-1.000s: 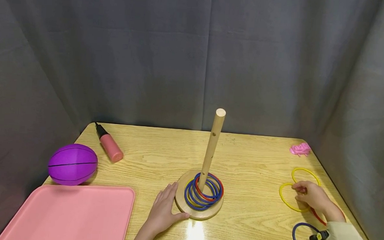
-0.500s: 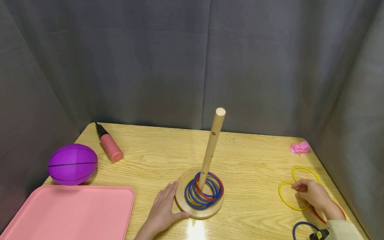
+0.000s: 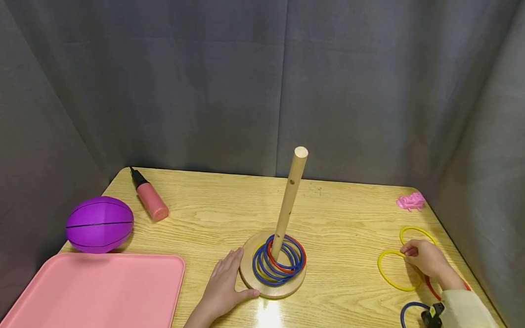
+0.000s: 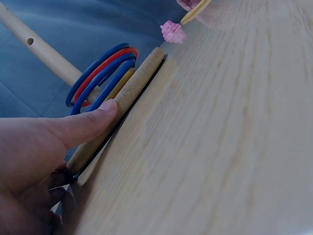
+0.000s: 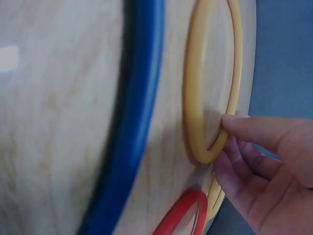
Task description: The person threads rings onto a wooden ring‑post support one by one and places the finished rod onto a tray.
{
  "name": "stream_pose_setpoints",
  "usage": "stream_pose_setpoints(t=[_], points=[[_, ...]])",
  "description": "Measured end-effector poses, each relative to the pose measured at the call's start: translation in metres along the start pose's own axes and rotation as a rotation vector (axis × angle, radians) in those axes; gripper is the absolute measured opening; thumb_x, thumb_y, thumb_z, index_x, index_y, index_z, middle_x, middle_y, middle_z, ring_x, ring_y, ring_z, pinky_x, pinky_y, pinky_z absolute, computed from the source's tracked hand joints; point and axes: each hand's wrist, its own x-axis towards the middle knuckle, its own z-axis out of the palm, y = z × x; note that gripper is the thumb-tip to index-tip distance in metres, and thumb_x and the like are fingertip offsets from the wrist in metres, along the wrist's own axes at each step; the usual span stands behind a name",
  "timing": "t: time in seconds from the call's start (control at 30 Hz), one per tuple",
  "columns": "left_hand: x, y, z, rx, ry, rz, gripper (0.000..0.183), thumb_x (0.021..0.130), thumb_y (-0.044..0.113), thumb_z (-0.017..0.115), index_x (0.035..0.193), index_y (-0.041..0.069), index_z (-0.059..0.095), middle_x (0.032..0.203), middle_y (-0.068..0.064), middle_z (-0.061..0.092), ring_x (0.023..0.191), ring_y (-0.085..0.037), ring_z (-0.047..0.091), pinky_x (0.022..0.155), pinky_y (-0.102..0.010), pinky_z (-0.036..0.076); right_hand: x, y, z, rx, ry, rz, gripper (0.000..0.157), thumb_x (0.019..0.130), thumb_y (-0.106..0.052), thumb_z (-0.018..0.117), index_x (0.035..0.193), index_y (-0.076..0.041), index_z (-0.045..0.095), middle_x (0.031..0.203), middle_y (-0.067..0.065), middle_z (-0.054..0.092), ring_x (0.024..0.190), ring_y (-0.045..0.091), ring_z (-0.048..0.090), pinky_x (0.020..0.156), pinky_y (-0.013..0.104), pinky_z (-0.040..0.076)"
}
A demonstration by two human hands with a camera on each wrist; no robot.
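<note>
A wooden peg (image 3: 290,195) stands upright on a round wooden base (image 3: 250,250), with several blue, red and yellow rings lying around its foot. My left hand (image 3: 222,286) rests against the base's near left edge, fingers and thumb spread. In the left wrist view its thumb (image 4: 90,122) touches the base's rim. Over at the right, my right hand (image 3: 428,260) pinches a yellow ring (image 5: 194,88) between thumb and fingers. Close by lie another yellow ring (image 3: 419,228), a red ring (image 3: 434,292) partly hidden by the wrist, and a blue ring (image 3: 403,325).
A pink tray (image 3: 179,283) lies front left. Behind it are a purple ball (image 3: 99,232) and a red hand pump (image 3: 151,200) with a black nozzle. A small pink toy (image 3: 411,201) sits at the back right corner. Grey curtains (image 3: 204,81) surround the table.
My right hand has lifted slightly and shifted a little away from me, and the yellow ring it pinches has shifted slightly left. The left hand keeps its place on the base.
</note>
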Motion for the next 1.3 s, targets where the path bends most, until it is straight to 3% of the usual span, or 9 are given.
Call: stream_pose_setpoints(t=[0.17,0.3,0.43,0.53,0.7,0.9,0.97,1.17,1.3], points=[[0.001,0.000,0.000,0.003,0.005,0.005,0.108,0.073,0.049,0.079,0.152,0.000,0.025,0.157,-0.021,0.028,0.147,-0.040,0.022,0.121,-0.059,0.014,0.000,-0.004,-0.003,-0.017,-0.007,-0.012,0.005,0.082,0.002,0.067,0.087,0.002,0.067,0.078,0.008,0.067,0.072,0.015,0.056,0.064,0.030,0.046],[0.000,-0.001,0.000,0.001,0.006,0.005,0.107,0.073,0.049,0.079,0.152,0.000,0.025,0.157,-0.022,0.029,0.147,-0.040,0.022,0.120,-0.059,0.014,0.001,-0.011,-0.006,-0.017,0.048,-0.069,0.007,0.082,0.001,0.066,0.089,0.001,0.070,0.078,0.007,0.069,0.071,0.012,0.057,0.062,0.027,0.046],[0.000,-0.002,0.001,0.004,0.007,0.003,0.108,0.073,0.049,0.079,0.152,0.000,0.025,0.157,-0.022,0.029,0.147,-0.040,0.022,0.120,-0.060,0.014,0.002,-0.030,-0.014,0.058,0.069,-0.081,0.011,0.085,-0.001,0.066,0.094,0.003,0.069,0.083,0.012,0.070,0.072,0.010,0.060,0.057,0.021,0.048],[0.000,-0.002,0.001,0.003,0.008,0.002,0.108,0.072,0.049,0.079,0.152,0.000,0.025,0.157,-0.022,0.029,0.147,-0.040,0.022,0.121,-0.059,0.014,0.005,-0.052,-0.023,0.176,0.051,-0.068,0.016,0.089,-0.003,0.065,0.102,0.006,0.067,0.091,0.019,0.071,0.073,0.005,0.062,0.056,0.019,0.053],[0.000,-0.001,0.001,0.000,0.013,0.003,0.108,0.072,0.049,0.079,0.152,0.000,0.025,0.156,-0.022,0.029,0.147,-0.040,0.022,0.121,-0.059,0.014,0.009,-0.097,-0.043,0.394,0.053,-0.100,0.025,0.091,-0.004,0.064,0.110,0.011,0.062,0.097,0.021,0.069,0.076,-0.004,0.062,0.066,0.021,0.060],[0.000,0.000,0.001,-0.002,0.012,0.006,0.108,0.072,0.049,0.079,0.152,0.000,0.025,0.156,-0.022,0.029,0.147,-0.040,0.022,0.120,-0.060,0.014,0.012,-0.145,-0.067,0.646,0.065,-0.181,0.031,0.092,-0.009,0.064,0.115,0.013,0.058,0.091,-0.013,0.069,0.080,-0.004,0.065,0.070,0.018,0.059],[0.000,-0.001,0.001,-0.001,0.011,0.007,0.108,0.072,0.049,0.079,0.151,0.000,0.025,0.156,-0.022,0.029,0.147,-0.041,0.022,0.120,-0.060,0.014,0.013,-0.158,-0.073,0.711,0.066,-0.202,0.030,0.092,-0.010,0.065,0.113,0.010,0.059,0.088,-0.018,0.068,0.080,-0.001,0.067,0.071,0.018,0.059],[0.000,-0.001,0.001,-0.002,0.008,-0.006,0.107,0.073,0.048,0.079,0.152,0.001,0.025,0.157,-0.021,0.028,0.148,-0.039,0.022,0.121,-0.059,0.013,0.013,-0.198,-0.090,0.916,0.092,-0.275,0.015,0.090,-0.006,0.067,0.105,-0.007,0.066,0.090,-0.009,0.073,0.082,0.004,0.070,0.073,0.019,0.060],[0.000,0.000,0.000,-0.002,0.012,-0.001,0.107,0.072,0.047,0.080,0.151,0.000,0.026,0.157,-0.021,0.029,0.147,-0.040,0.022,0.121,-0.059,0.014,0.011,-0.224,-0.099,1.127,0.092,-0.365,0.017,0.090,0.002,0.063,0.102,-0.008,0.068,0.092,-0.003,0.073,0.083,0.007,0.071,0.073,0.023,0.060]])
